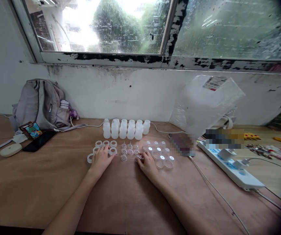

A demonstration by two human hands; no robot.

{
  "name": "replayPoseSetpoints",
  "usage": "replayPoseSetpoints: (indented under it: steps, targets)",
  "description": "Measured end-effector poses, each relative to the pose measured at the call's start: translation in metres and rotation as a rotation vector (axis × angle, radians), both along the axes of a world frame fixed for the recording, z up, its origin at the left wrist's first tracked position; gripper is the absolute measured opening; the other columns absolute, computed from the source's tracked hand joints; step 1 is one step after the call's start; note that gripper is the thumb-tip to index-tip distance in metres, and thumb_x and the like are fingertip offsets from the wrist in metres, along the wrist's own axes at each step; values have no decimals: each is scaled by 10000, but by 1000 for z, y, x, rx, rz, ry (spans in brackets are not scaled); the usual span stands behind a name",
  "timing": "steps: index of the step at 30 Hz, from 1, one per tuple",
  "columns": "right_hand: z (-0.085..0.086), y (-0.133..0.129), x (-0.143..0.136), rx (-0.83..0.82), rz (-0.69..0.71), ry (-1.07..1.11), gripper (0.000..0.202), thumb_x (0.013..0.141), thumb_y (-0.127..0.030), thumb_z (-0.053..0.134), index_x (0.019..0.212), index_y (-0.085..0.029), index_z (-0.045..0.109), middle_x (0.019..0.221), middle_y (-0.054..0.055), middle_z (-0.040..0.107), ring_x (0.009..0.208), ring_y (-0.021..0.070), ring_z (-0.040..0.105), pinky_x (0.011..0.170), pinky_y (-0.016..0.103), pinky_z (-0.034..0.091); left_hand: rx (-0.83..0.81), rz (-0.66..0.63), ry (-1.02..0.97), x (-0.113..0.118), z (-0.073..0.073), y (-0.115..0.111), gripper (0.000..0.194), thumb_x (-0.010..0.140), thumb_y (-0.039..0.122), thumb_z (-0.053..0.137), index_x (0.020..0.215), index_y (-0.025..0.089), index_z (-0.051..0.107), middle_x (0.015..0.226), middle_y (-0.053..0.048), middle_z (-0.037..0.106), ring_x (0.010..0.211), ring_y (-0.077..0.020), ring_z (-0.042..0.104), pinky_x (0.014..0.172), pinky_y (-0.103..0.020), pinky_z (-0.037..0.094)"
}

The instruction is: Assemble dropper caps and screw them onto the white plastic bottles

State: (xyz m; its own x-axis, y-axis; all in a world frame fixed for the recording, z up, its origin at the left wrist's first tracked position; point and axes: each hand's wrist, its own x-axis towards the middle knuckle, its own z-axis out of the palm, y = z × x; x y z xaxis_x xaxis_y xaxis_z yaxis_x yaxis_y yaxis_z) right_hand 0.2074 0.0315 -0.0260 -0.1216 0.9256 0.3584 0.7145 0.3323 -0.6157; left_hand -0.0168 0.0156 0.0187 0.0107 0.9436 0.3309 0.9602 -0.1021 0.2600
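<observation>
My left hand [100,160] rests over a group of white screw rings [112,151], its thumb and fingers apart; part of the group is hidden beneath it. My right hand [148,164] is closed, thumb and fingertips on a clear bottle nipple [137,158] at the table surface. More clear nipples [130,151] stand in rows between my hands. Right of them lie several clear domed caps [168,164], some partly behind my right hand. Behind all these, frosted white bottles [131,130] stand in a tight block by the wall.
A grey backpack [39,101] leans at the left wall, with a black phone [39,141] and a cream round case [10,149] before it. At right are a phone [181,144] with a cable, a white power strip [238,173] and a plastic bag [204,104].
</observation>
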Motion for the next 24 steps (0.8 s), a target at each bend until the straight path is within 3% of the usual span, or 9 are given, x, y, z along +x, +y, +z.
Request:
replayPoseSetpoints:
  steps: [6,10,13,18,24]
  targets:
    - [7,-6,-6,45,38,99,139,741,-274,491,858,-201,513,797,47,549,663,171,541,617,297,435,112,-273,-422,20,-8,-3,297,784,422,461,991,209,440,824,-1,527,659,-123,522,633,-258,446]
    - [9,-11,-11,76,82,187,142,716,-200,501,858,-212,495,685,0,552,581,140,522,560,252,417,125,-413,-463,36,-17,-12,333,774,400,495,1036,207,430,864,-6,504,657,-113,502,649,-263,456]
    - [9,-15,-14,132,129,182,186,684,-128,487,856,-195,507,725,14,543,613,134,506,574,245,417,140,-504,-470,46,-21,-16,313,792,362,483,1059,207,432,937,-32,489,758,-130,511,709,-279,460]
    - [12,-24,-21,110,255,233,301,633,-44,448,891,-184,518,785,31,544,673,140,505,613,254,431,164,-552,-503,55,-26,-18,301,798,300,482,1081,206,437,1030,-72,450,981,-185,465,842,-337,433]
    - [22,-33,-23,-117,466,614,398,705,-60,435,1069,-222,415,860,22,577,786,142,557,730,285,451,123,-544,-644,55,-24,-18,296,777,301,515,1055,218,458,1025,-59,461,981,-182,480,813,-336,467]
